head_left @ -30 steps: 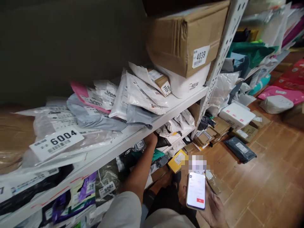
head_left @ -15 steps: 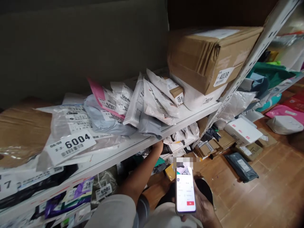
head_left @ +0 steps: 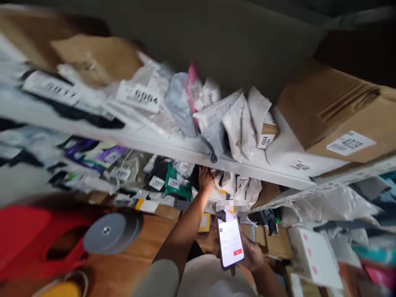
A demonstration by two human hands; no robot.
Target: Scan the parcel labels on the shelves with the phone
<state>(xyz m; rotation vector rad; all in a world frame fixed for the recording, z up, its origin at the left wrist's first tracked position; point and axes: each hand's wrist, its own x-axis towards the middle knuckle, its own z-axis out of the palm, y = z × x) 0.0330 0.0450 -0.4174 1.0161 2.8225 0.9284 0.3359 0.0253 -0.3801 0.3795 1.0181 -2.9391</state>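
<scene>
My right hand (head_left: 253,252) is wrapped round a smartphone (head_left: 230,243) with a lit screen and a red button near its bottom. Under the upper shelf, my left hand (head_left: 206,179) reaches in among parcels on the lower shelf. Its fingers lie outstretched against a black parcel (head_left: 194,176). Left of it sit a green parcel (head_left: 177,185) with a white label and another black parcel (head_left: 154,181). Several white bags (head_left: 229,183) stand just to its right. Whatever lies beyond the fingertips is hidden.
The upper shelf (head_left: 198,147) holds bagged parcels and a big cardboard box (head_left: 346,119) labelled 4039. A slotted shelf post (head_left: 349,177) rises at right. On the left are a red object (head_left: 27,239) and a round grey disc (head_left: 107,232). A white box (head_left: 318,255) lies lower right.
My view has swung left and down, showing more of the lower shelf. My left hand, mostly hidden under the shelf edge before, now shows on the parcels. The smartphone stays in my right hand.
</scene>
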